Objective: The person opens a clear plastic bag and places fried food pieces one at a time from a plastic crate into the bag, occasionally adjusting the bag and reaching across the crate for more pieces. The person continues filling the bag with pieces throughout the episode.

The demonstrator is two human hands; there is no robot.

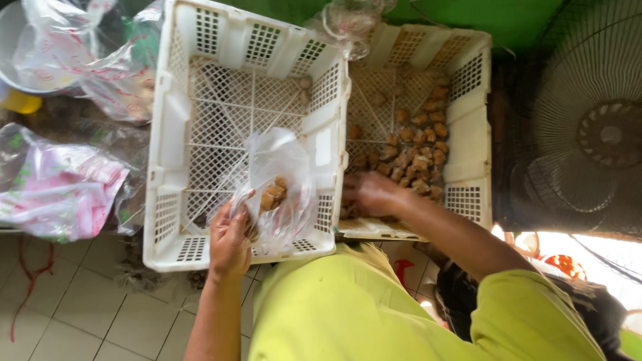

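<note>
Floor: pale tiles (80, 301) lay under two white crates.
Left crate (175, 134): nearly bare, beside the right crate (468, 134).
Clear bag (284, 174): over the left crate, holding brown pieces (273, 194).
Left hand (229, 241): fingers clamped on the bag's edge.
Right hand (371, 192): in the right crate, fingers curled on brown chunks (418, 150); grip unclear.

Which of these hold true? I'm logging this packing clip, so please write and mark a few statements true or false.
1. The left hand holds a clear plastic bag with brown pieces inside. True.
2. The right hand rests in the left crate. False: it reaches into the right crate.
3. The left crate is packed full of brown pieces. False: nearly bare; the brown pieces lie in the right crate.
4. A fan stands at the right edge. True.
</note>
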